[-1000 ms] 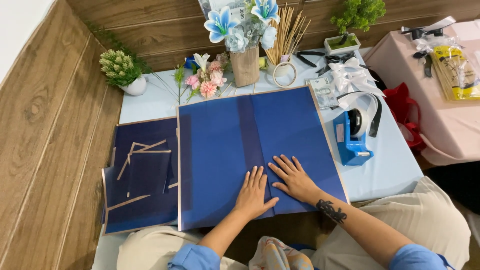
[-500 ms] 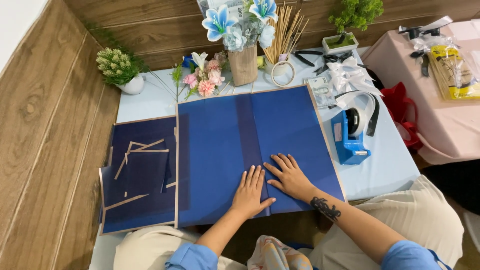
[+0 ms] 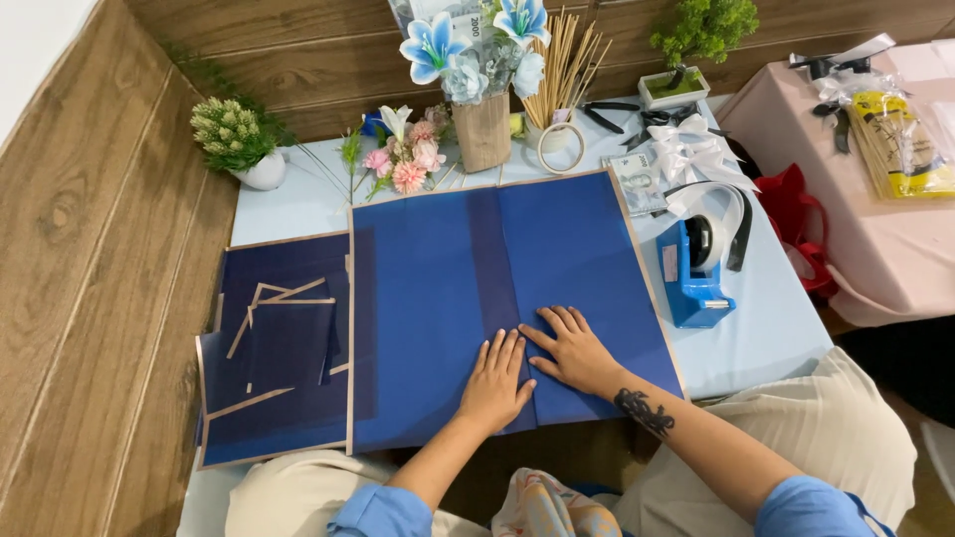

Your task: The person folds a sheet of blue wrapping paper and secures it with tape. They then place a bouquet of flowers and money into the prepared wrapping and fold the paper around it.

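A large blue sheet of wrapping paper (image 3: 438,288) with thin tan edges lies flat on the pale blue table (image 3: 776,328). A darker overlapping band runs down its middle. My left hand (image 3: 495,378) lies palm down on the lower part of the sheet, fingers together and pointing away from me. My right hand (image 3: 569,348) rests flat beside it, fingers spread and angled left, touching the left hand's fingertips. Neither hand grips anything.
A stack of darker blue sheets (image 3: 279,348) lies at the left. A blue tape dispenser (image 3: 696,268) stands at the right. At the back are a blue flower bouquet (image 3: 477,70), pink flowers (image 3: 408,159), wooden sticks (image 3: 567,70), white ribbon bows (image 3: 686,149), scissors (image 3: 622,111) and small potted plants (image 3: 239,139).
Both hands stay flat on the blue sheet in nearly the same place. The view has shifted slightly.
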